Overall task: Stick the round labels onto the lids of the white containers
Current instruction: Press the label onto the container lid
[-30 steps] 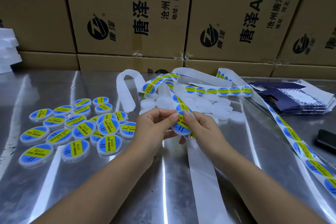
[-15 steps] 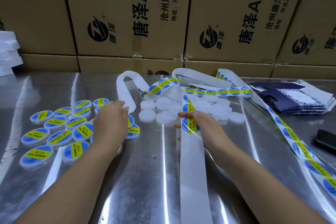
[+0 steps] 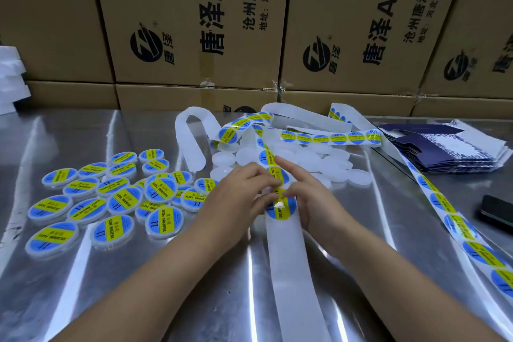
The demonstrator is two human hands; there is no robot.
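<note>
A long white label strip [image 3: 288,258] runs toward me down the middle of the metal table [image 3: 83,300]. The nearest round blue-and-yellow label [image 3: 283,209] sits on it between my hands. My left hand [image 3: 238,200] pinches that label's upper edge with its fingertips. My right hand [image 3: 313,200] holds the strip beside the label, thumb on it and index finger stretched forward. Bare white containers [image 3: 313,158] lie in a heap just behind my hands. Several labelled containers [image 3: 116,200] are spread out to the left.
Cardboard boxes [image 3: 194,22] wall off the back of the table. A stack of dark blue flat cartons [image 3: 444,150] lies at the right, with a black phone [image 3: 497,211] nearer me. Another stretch of the label strip [image 3: 455,216] runs along the right side.
My left hand put the labelled container down among the pile on the left and came back to the strip. My right hand stayed on the strip, which now lies flatter.
</note>
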